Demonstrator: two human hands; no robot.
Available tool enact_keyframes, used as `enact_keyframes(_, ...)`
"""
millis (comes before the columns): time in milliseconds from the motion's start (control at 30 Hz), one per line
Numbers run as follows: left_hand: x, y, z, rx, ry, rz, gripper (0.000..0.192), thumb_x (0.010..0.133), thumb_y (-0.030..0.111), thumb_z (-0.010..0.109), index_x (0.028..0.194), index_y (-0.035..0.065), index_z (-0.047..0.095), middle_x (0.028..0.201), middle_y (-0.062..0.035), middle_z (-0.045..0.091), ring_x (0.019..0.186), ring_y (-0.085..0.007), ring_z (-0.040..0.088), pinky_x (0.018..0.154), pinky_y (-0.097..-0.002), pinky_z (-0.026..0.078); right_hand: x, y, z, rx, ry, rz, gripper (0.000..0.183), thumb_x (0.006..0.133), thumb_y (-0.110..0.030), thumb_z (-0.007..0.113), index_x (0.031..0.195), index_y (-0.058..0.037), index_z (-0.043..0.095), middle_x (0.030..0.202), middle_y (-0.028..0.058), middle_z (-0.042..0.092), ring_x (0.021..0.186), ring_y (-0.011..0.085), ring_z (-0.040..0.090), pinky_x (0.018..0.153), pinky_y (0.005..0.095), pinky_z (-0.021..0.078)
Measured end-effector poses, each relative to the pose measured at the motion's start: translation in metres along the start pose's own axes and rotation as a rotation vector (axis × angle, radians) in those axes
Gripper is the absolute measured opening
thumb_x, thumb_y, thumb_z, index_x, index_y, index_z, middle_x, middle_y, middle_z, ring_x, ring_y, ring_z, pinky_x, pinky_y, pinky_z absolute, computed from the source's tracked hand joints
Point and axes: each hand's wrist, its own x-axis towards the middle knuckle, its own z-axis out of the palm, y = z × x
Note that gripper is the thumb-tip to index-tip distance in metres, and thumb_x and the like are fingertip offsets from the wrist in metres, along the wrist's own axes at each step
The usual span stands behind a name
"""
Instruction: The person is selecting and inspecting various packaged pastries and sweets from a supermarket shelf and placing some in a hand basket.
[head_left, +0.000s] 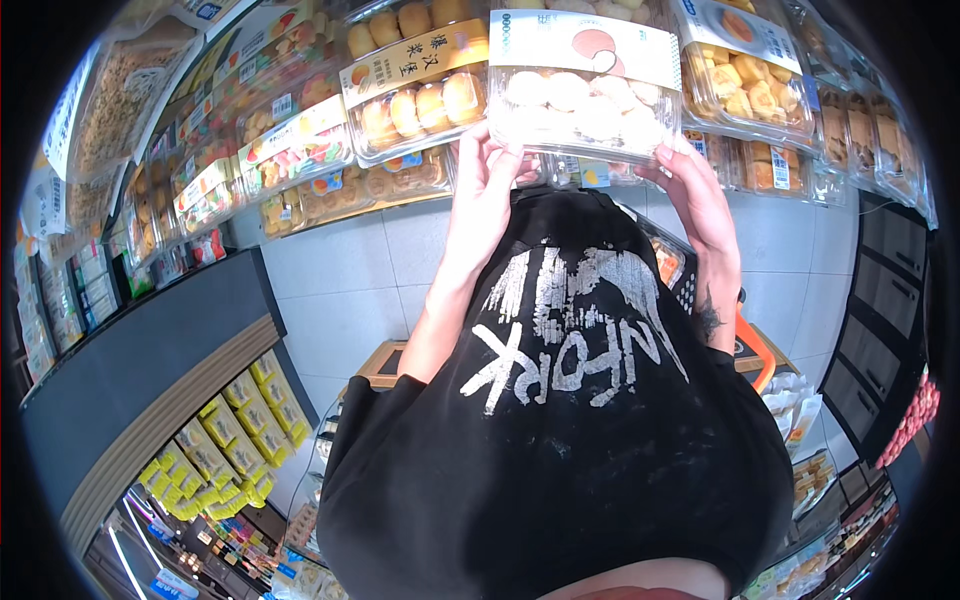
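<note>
A clear plastic box of pale round pastries (589, 109) is at the top centre, with a white printed band across its lid. My left hand (487, 161) has its thumb and fingers at the box's near left corner. At the near right corner, my right hand (686, 176) grips the edge with its thumb on top. To the left sits a clear box of golden round buns (420, 109) with a tan printed band. On the right is a box of yellow pastry pieces (750, 86) with a white and blue label.
More boxed colourful sweets (296, 139) line the shelf at left, beside bagged crumb-coated loaves (120, 105). Below the top row stand further boxed pastries (776, 165). An orange basket handle (757, 345) rises near my right elbow. Yellow packets (225, 435) hang at lower left. Grey floor tiles (337, 262) show below.
</note>
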Motion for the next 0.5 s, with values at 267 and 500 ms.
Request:
enact_keyframes(267,-0.009,0.005,0.003,0.31,0.11,0.187,0.021,0.091,0.017,0.048,0.108,0.0053,0.045,0.096,-0.0034,0.052,0.087,-0.01,0.049,0.084,-0.0255,0.039,-0.002,0.002,-0.007,-0.081,-0.185,0.035,0.026,0.084,-0.014,0.054,0.105,0.0014,0.055,0.105,0.0072,0.056,0.095,0.0145,0.054,0.091,0.0286,0.0385)
enact_keyframes(500,-0.011,0.016,-0.021,0.361,0.106,0.112,0.017,0.085,0.0,0.049,0.101,0.0028,0.046,0.098,-0.0039,0.052,0.091,-0.0089,0.046,0.083,-0.0236,0.036,-0.011,0.014,0.009,-0.08,-0.123,0.014,0.035,0.074,0.008,0.06,0.108,0.0014,0.054,0.11,0.0062,0.055,0.102,0.0112,0.051,0.092,0.0259,0.038)
